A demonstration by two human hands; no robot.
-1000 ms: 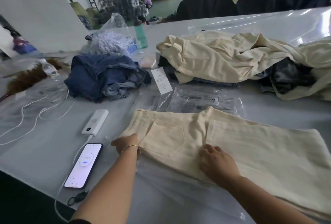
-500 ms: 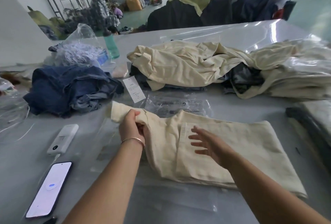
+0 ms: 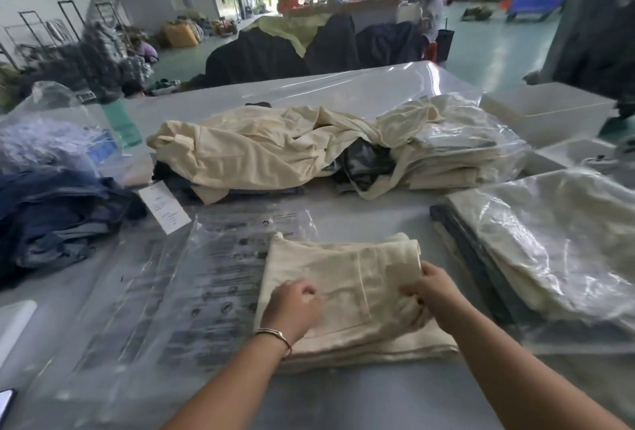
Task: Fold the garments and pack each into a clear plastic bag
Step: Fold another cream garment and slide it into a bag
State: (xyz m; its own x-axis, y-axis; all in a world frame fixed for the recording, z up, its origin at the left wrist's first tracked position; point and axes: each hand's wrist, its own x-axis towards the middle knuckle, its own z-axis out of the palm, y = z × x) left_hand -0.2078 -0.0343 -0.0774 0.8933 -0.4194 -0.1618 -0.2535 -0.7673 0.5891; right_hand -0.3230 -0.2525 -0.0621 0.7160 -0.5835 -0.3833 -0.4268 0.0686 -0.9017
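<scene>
A cream garment (image 3: pixel 347 278) lies folded into a compact rectangle on the table in front of me. My left hand (image 3: pixel 292 309), with a bracelet at the wrist, rests on its left part with curled fingers. My right hand (image 3: pixel 429 292) grips the fabric at its right side, fingers bunched into the cloth. Clear plastic bags (image 3: pixel 213 278) with dark printing lie flat to the left of the garment and partly under it.
A heap of loose cream garments (image 3: pixel 275 148) lies behind. Bagged cream garments are stacked at the right (image 3: pixel 549 251) and back right (image 3: pixel 457 151). Dark blue clothes (image 3: pixel 51 216) are piled at the left. A white tag (image 3: pixel 164 206) and white boxes (image 3: pixel 546 113) are nearby.
The garment has been folded over from a long shape into a short stack. Both hands moved onto its near part. My view shifted right, bringing the bagged stacks into sight.
</scene>
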